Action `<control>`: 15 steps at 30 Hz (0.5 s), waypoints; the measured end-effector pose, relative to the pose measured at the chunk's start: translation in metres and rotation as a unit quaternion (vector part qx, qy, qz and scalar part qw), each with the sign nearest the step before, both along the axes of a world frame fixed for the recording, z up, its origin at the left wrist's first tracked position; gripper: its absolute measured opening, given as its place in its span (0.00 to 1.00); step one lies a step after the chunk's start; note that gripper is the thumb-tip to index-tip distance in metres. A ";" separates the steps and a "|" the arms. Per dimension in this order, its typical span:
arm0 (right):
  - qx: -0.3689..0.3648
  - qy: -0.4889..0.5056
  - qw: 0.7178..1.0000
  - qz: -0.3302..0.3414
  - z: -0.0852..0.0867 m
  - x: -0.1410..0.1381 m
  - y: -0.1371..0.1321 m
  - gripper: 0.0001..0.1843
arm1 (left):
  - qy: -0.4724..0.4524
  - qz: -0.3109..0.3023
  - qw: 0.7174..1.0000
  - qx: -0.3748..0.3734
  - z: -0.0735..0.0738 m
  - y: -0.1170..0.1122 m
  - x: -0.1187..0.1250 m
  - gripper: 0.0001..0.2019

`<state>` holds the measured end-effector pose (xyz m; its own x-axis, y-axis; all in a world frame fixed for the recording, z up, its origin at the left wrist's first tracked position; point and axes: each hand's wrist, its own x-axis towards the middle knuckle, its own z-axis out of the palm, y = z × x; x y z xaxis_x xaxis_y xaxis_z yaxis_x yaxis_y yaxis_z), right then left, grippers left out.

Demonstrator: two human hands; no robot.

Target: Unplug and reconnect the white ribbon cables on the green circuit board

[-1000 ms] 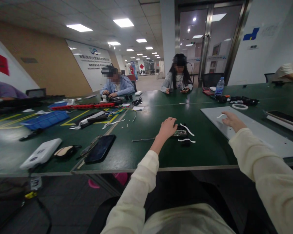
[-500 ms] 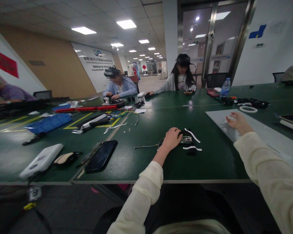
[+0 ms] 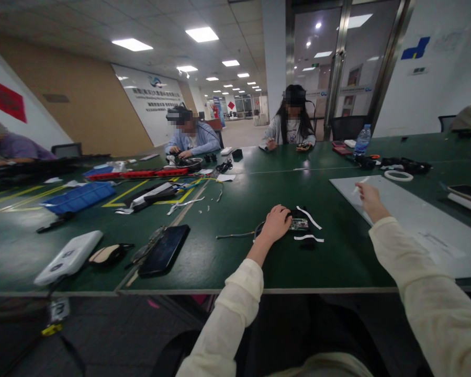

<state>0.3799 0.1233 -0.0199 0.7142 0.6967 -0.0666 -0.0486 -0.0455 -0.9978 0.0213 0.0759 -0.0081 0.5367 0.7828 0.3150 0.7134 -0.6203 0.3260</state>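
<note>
Circuit board [image 3: 299, 224] lies on the green table [image 3: 220, 267] in the head view, just in front of the person, its left end covered by the left hand [image 3: 277, 222]; the left fingers curl down over it, but whether they grip or only rest I cannot tell; a thin grey cable [image 3: 235, 235] runs out to the left from beneath that hand; one curved white strip [image 3: 309, 218] lies just beyond the board's right end, and another, the nearer white strip [image 3: 309, 239], lies on the near side by a small dark piece [image 3: 307, 245]; the right hand [image 3: 371, 199] is over the far left part of a pale grey sheet [image 3: 424, 230], its fingertips closed on a short white strip [image 3: 356, 189]; a white tape roll [image 3: 399, 176] lies near the sheet's far edge, with a water bottle [image 3: 362, 140] beyond; well to the left lie a dark smartphone [image 3: 165, 250], a white box-shaped device [image 3: 68, 256] and a blue tray [image 3: 78, 199]; across the table sit two people wearing headgear, one in a light blue shirt [image 3: 208, 137].
</note>
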 end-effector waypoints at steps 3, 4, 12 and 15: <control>0.074 -0.007 0.994 0.085 0.023 -0.051 -0.020 0.10 | 0.006 0.002 1.000 0.007 0.001 0.001 0.001 0.16; 0.109 -0.009 0.981 0.158 0.032 -0.072 -0.028 0.12 | 0.008 0.004 1.000 0.013 0.002 0.002 0.001 0.16; 0.122 -0.165 0.886 0.416 0.061 -0.217 -0.081 0.15 | -0.032 -0.015 0.997 0.062 -0.014 0.012 0.001 0.12; 0.116 -0.193 0.870 0.438 0.055 -0.238 -0.091 0.16 | -0.051 -0.035 0.996 0.066 -0.024 0.017 -0.003 0.12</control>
<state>0.1415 0.0321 0.0355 -0.1598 0.9478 0.2760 0.2430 0.3088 -0.9196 0.0186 0.0934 -0.0317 0.5480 0.6929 0.4686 0.6344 -0.7094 0.3070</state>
